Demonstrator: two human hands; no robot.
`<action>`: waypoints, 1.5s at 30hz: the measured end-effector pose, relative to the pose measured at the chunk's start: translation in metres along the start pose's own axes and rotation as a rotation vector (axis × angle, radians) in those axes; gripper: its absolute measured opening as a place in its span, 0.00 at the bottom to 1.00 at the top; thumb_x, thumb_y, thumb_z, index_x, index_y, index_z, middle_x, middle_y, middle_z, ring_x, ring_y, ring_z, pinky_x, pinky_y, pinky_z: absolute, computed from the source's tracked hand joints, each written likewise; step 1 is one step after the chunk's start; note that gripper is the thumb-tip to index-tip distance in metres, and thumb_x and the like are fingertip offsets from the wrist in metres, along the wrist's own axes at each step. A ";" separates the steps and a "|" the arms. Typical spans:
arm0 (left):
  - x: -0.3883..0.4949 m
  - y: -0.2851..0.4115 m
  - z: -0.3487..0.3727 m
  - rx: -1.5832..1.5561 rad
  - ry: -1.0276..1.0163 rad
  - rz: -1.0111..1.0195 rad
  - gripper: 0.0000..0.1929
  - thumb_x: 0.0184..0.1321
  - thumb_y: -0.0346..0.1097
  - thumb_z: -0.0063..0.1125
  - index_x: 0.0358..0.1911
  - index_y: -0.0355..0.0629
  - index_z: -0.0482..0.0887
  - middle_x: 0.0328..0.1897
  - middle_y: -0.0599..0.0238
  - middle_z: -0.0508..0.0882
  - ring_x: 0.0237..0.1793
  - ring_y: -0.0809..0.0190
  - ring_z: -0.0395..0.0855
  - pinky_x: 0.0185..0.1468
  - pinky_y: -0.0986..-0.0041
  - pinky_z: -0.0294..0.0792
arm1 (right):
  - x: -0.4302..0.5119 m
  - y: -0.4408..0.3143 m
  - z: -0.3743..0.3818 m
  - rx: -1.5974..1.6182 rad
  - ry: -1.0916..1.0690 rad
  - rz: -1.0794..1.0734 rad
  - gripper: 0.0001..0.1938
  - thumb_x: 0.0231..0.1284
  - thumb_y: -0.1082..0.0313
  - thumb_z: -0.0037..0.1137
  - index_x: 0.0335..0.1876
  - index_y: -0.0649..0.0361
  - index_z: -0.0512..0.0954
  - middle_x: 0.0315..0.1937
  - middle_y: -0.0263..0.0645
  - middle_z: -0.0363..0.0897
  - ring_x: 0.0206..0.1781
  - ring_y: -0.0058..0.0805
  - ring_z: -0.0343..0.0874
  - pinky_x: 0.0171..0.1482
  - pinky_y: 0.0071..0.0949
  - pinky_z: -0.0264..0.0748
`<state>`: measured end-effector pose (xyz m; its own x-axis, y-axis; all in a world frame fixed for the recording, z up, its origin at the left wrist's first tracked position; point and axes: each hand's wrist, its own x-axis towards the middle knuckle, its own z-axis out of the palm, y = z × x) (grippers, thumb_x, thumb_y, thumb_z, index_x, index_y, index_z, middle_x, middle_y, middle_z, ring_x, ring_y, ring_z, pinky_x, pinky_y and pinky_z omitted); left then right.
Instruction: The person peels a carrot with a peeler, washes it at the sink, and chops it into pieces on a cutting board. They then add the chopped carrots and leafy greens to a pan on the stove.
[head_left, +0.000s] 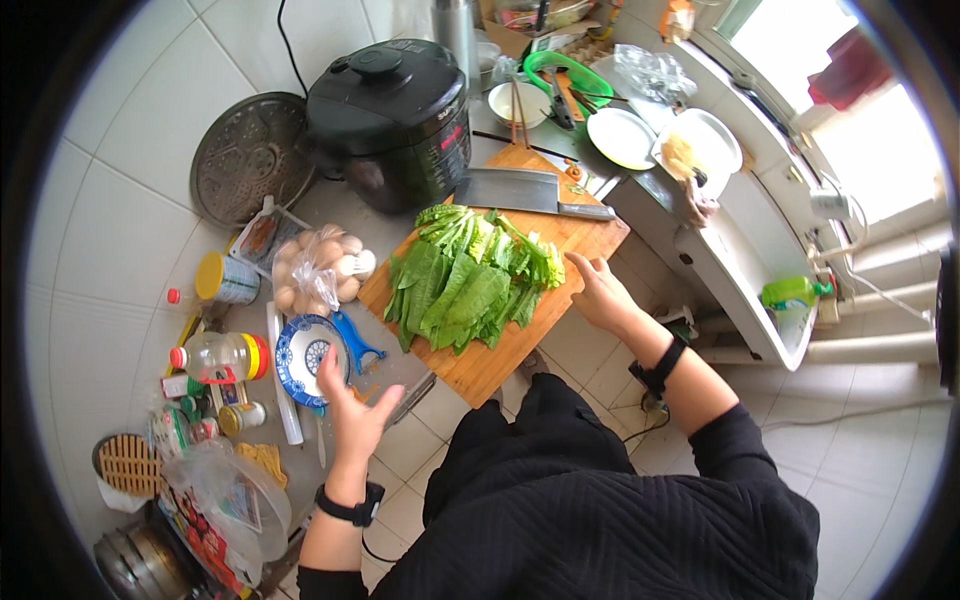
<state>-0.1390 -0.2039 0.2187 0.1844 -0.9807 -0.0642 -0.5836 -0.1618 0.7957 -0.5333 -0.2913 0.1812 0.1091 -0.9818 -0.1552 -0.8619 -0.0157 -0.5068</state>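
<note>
Chopped leafy green lettuce (465, 289) lies heaped on a wooden cutting board (469, 375). Behind the heap, a cleaver (510, 190) rests flat on the board, its handle to the right. My right hand (602, 292) is at the board's right edge, index finger stretched towards the leaves and the other fingers partly curled; it holds nothing. My left hand (354, 416), fingers and thumb apart, is empty above the counter's front edge, overlapping a blue-and-white patterned bowl (291, 367) in the view. A blue peeler (356, 341) lies beside that bowl.
A black electric pressure cooker (390, 120) stands behind the board, near a plastic bag of eggs (315, 262). Bottles and jars line the left side, including a plastic oil bottle (221, 356). White plates (621, 139) sit at the back right, beside a sink (750, 255).
</note>
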 end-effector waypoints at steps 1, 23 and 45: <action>0.010 0.012 0.008 0.158 -0.017 0.237 0.55 0.42 0.42 0.75 0.70 0.43 0.47 0.70 0.39 0.51 0.71 0.42 0.49 0.71 0.55 0.47 | 0.019 0.002 0.003 0.017 -0.085 0.066 0.35 0.52 0.64 0.59 0.67 0.57 0.59 0.53 0.58 0.67 0.50 0.54 0.74 0.54 0.39 0.73; 0.144 0.016 0.144 0.183 -0.305 -0.135 0.60 0.28 0.57 0.79 0.69 0.55 0.54 0.67 0.34 0.55 0.67 0.34 0.56 0.70 0.51 0.52 | 0.061 -0.065 0.100 0.684 -0.297 0.683 0.75 0.26 0.51 0.81 0.71 0.60 0.23 0.68 0.56 0.38 0.68 0.53 0.55 0.66 0.40 0.63; 0.119 0.021 0.141 -0.747 -0.756 -0.461 0.31 0.47 0.26 0.69 0.57 0.38 0.70 0.54 0.58 0.79 0.53 0.61 0.78 0.54 0.68 0.72 | 0.032 -0.093 0.096 1.589 -0.274 0.640 0.29 0.51 0.82 0.58 0.60 0.55 0.63 0.50 0.39 0.74 0.51 0.36 0.77 0.45 0.45 0.80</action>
<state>-0.2405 -0.3393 0.1427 -0.4090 -0.7012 -0.5841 0.0746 -0.6636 0.7444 -0.4021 -0.3029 0.1417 0.1918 -0.6971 -0.6908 0.4712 0.6829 -0.5583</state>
